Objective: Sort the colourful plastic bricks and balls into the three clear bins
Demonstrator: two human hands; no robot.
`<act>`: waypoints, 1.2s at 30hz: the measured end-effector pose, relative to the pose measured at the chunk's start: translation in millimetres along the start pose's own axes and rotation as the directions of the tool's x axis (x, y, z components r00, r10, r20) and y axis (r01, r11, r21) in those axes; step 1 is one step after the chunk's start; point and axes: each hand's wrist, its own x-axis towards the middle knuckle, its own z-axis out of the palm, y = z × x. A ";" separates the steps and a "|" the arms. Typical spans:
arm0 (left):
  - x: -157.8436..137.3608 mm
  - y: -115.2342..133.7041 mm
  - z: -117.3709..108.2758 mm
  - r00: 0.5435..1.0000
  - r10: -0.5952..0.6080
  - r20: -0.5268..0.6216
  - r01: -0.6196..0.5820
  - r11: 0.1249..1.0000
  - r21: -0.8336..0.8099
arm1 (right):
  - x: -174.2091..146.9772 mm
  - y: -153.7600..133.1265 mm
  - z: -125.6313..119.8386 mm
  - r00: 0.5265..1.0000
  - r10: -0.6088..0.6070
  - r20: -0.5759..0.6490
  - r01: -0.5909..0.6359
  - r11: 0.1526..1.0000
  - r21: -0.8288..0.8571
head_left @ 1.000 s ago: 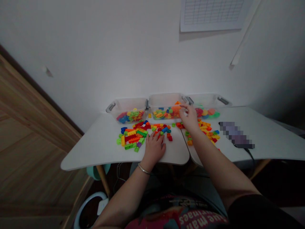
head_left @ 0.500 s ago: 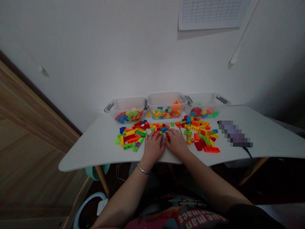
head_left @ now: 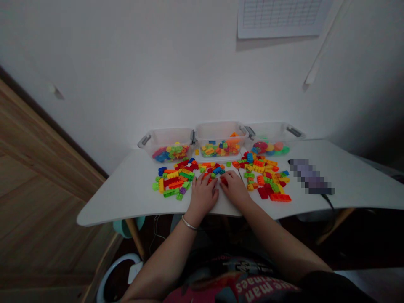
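Note:
My left hand point(head_left: 202, 194) rests on the table edge side of the brick pile, fingers spread and their tips touching an orange-red toy brick point(head_left: 207, 176). A small green brick point(head_left: 213, 175) lies just past those fingertips. To its right, my right hand point(head_left: 236, 190) has its fingers closed round a red toy brick point(head_left: 224, 180), partly covered by the fingers. A blue brick point(head_left: 217, 170) lies beyond the gap between the hands. Loose bricks of several colours spread on the left, such as a purple brick point(head_left: 182, 190), and on the right, such as an orange brick point(head_left: 280, 198).
Along the wall stand three clear bins: a left bin point(head_left: 172, 135), a middle bin point(head_left: 221, 129) and a right bin point(head_left: 272, 129), each holding coloured pieces. A phone-like device point(head_left: 311, 176) with a cable lies at the right of the white table point(head_left: 116, 191).
My right hand has shifted slightly away from the left, widening the gap, and more of the red brick shows in it. The left hand stays nearly in place.

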 end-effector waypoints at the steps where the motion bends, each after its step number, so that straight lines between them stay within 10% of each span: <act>1: 0.1 0.2 -0.5 1.000 -0.003 0.003 0.003 1.000 0.001 | 0.2 1.5 0.5 1.000 0.003 -0.010 -0.002 1.000 0.017; 21: -0.1 1.0 -4.4 0.999 -0.022 0.031 0.022 1.000 -0.013 | 4.0 15.8 -17.5 1.000 0.018 0.003 -0.018 0.999 -0.043; 32: -1.6 0.2 -4.5 1.000 -0.012 0.021 0.012 1.000 -0.020 | 76.1 19.1 -69.8 0.894 0.179 -0.411 0.045 0.877 0.479; 36: -1.7 0.3 -4.6 1.000 -0.015 0.022 0.015 1.000 -0.017 | 104.2 24.5 -76.1 0.808 0.167 -0.566 0.074 0.923 0.378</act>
